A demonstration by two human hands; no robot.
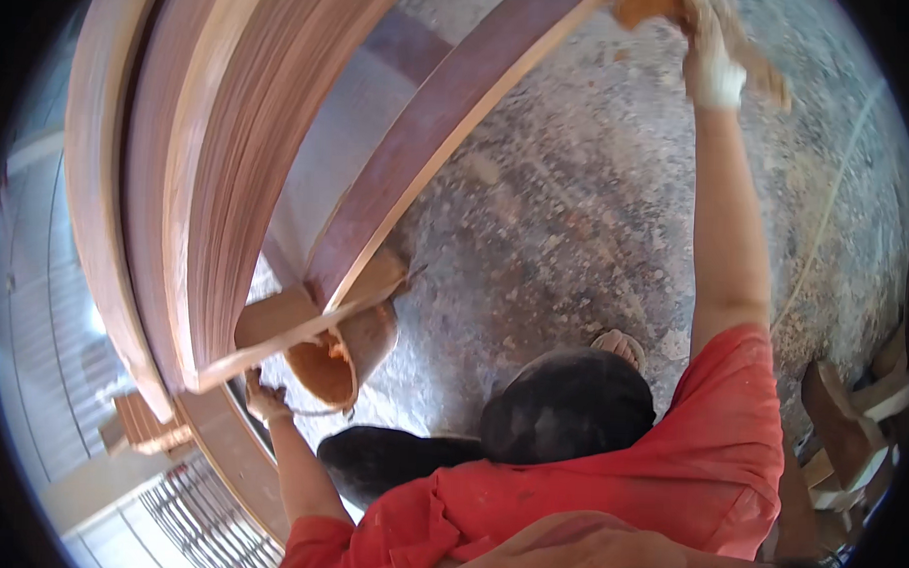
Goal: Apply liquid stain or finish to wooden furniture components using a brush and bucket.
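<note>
My left hand [264,399], in a dirty glove, grips the near corner of a thin reddish veneer sheet [272,353] at the edge of a tall stack of such sheets [208,175]. My right hand [713,69], in a white glove, reaches far out and is closed on a brown wooden piece [646,4] at the top edge; its shape is cut off there. A long dark red board [450,134] runs diagonally from near that hand down to a round wooden tub [344,360] with orange contents.
Speckled concrete floor [577,208] spreads under my arm. My foot [621,345] shows below dark trousers. Wooden blocks [850,423] lie at the right, a small pile of wood strips [147,424] and a ribbed metal sheet [201,526] at the lower left.
</note>
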